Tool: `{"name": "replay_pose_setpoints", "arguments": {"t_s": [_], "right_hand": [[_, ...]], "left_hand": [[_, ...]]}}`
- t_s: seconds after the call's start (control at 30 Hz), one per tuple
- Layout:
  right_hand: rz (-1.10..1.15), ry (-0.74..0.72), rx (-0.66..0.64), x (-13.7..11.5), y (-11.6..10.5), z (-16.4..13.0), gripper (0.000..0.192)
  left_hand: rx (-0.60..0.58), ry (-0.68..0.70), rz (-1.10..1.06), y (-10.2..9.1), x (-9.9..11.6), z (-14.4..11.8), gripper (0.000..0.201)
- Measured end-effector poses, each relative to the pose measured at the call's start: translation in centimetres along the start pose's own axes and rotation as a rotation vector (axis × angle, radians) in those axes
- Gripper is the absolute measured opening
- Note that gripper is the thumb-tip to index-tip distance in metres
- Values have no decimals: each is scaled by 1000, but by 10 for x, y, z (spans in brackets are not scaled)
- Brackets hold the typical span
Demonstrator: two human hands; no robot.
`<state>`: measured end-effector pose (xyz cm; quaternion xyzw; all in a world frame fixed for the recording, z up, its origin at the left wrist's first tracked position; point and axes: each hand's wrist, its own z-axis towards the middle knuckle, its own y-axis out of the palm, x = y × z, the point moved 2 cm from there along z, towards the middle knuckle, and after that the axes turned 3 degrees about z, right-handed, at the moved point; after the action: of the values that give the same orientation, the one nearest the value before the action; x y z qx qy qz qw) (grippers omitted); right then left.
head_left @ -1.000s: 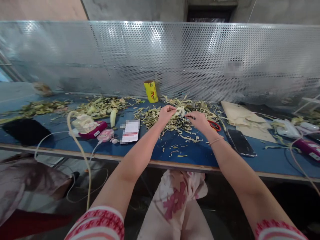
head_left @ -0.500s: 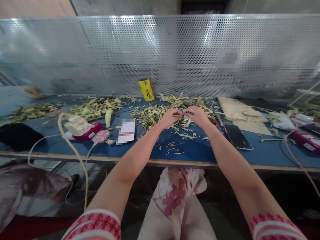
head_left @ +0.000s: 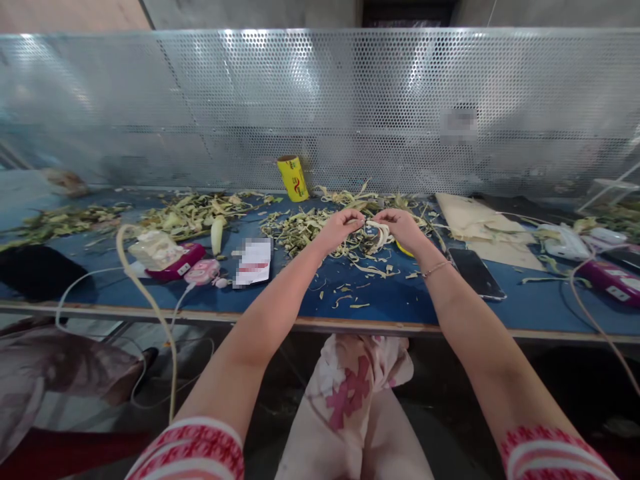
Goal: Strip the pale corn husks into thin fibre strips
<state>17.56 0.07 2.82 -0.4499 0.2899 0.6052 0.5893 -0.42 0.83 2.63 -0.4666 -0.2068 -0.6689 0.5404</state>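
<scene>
My left hand (head_left: 339, 229) and my right hand (head_left: 403, 227) are both raised just over the blue table (head_left: 390, 300), each pinching one end of a pale strip of plant peel (head_left: 376, 230) that curves between them. Under and behind the hands lies a heap of green-yellow peelings (head_left: 310, 230). A thin bracelet is on my right wrist.
A yellow can (head_left: 293, 179) stands at the perforated metal screen (head_left: 320, 107). A dark phone (head_left: 475, 273) lies right of my hands, cardboard (head_left: 470, 223) behind it. Left are a white card (head_left: 253, 261), pink chargers (head_left: 203, 272) with cables, more peelings (head_left: 190, 212). The table edge (head_left: 320, 325) runs near my lap.
My hands have drawn slightly apart, and the pale strip now hangs in a loop between them. The head view shifted a little since one second ago.
</scene>
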Motion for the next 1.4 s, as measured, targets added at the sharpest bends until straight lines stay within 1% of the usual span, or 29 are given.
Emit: {"name": "replay_pose_setpoints", "arguments": {"t_s": [0.13, 0.2, 0.27, 0.37, 0.47, 0.57, 0.73, 0.9, 1.07, 1.17, 1.27, 1.4], "right_hand": [[-4, -35, 104, 1, 0, 2, 23], [-11, -49, 159, 0, -1, 2, 22], [-11, -50, 179, 0, 1, 1, 21], [-14, -46, 109, -1, 6, 0, 23], [28, -11, 17, 3, 16, -2, 25], [114, 32, -15, 7, 26, -3, 27], [268, 47, 13, 5, 41, -6, 32], [326, 12, 85, -4, 49, -10, 35], [358, -19, 161, -12, 52, -13, 36], [381, -9, 150, -14, 53, -15, 37], [365, -1, 112, -14, 54, -15, 39], [252, -49, 74, -12, 56, -15, 43]], "left_hand": [[-55, -68, -149, 3, 3, -2, 39], [-83, -93, -196, 4, 7, -3, 39], [-86, -109, -235, 4, 10, -4, 38], [-34, -132, -296, 3, 11, -3, 33], [57, -154, -370, 3, 10, -2, 29], [133, -169, -430, 2, 7, -1, 25], [180, -206, -536, 3, 7, -1, 21], [163, -235, -641, 3, 7, -3, 20], [162, -166, -745, -1, 3, -2, 19], [174, -152, -743, -1, 6, -3, 18], [214, -172, -677, 1, 12, -4, 17], [248, -197, -651, 4, 13, -3, 17]]}}
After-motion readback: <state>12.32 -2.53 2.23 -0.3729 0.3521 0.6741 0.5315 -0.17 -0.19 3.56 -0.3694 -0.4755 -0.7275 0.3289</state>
